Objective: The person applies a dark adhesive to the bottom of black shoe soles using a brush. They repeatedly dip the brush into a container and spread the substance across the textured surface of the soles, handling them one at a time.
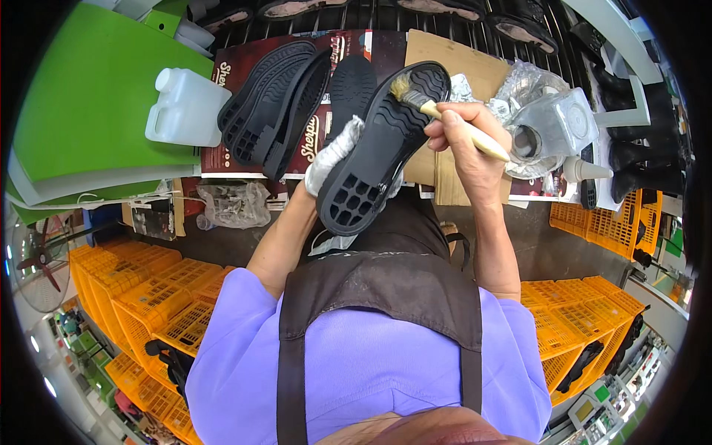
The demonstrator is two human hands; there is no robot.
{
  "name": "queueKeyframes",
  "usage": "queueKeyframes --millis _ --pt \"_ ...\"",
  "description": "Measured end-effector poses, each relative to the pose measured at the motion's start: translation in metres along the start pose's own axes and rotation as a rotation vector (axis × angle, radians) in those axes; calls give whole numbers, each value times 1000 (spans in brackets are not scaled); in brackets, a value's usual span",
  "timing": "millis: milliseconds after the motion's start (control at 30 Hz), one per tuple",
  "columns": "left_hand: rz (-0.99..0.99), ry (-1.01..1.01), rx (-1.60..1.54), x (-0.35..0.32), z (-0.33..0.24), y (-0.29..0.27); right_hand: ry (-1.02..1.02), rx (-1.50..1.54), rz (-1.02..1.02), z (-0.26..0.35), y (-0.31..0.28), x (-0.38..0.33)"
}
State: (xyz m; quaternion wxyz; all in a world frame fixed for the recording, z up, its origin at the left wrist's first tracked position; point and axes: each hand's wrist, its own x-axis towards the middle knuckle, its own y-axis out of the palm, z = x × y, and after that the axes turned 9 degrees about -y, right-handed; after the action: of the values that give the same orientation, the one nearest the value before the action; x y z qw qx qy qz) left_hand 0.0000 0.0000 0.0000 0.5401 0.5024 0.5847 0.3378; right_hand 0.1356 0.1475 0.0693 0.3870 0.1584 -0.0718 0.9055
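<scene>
A black shoe sole (386, 133) is held tilted over the front of the bench, its hollow heel grid toward me. My left hand (334, 156), in a white glove, is closed round the sole's left side and heel; some of its fingers are hidden beneath. My bare right hand (467, 137) grips the pale handle of a paintbrush (475, 141). The brush's yellowish bristles touch the inside of the sole near its toe end. Left of it stands a cluster of stacked black soles (271, 111), and another dark sole (351, 93) lies flat between.
A white plastic jug (185, 107) stands at the left beside a green panel (81, 89). On the right are a clear plastic container (560, 122), crumpled plastic wrap and a white nozzle bottle (589, 170). Cardboard (452, 55) covers the bench. Orange crates (167, 297) stand behind me on both sides.
</scene>
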Motion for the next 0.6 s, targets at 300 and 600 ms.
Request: queueKeyframes --millis 300,600 --pt "21 37 -83 8 -15 2 27 67 122 -1 14 -7" --pt "76 59 -45 14 -28 1 70 86 187 5 28 -11"
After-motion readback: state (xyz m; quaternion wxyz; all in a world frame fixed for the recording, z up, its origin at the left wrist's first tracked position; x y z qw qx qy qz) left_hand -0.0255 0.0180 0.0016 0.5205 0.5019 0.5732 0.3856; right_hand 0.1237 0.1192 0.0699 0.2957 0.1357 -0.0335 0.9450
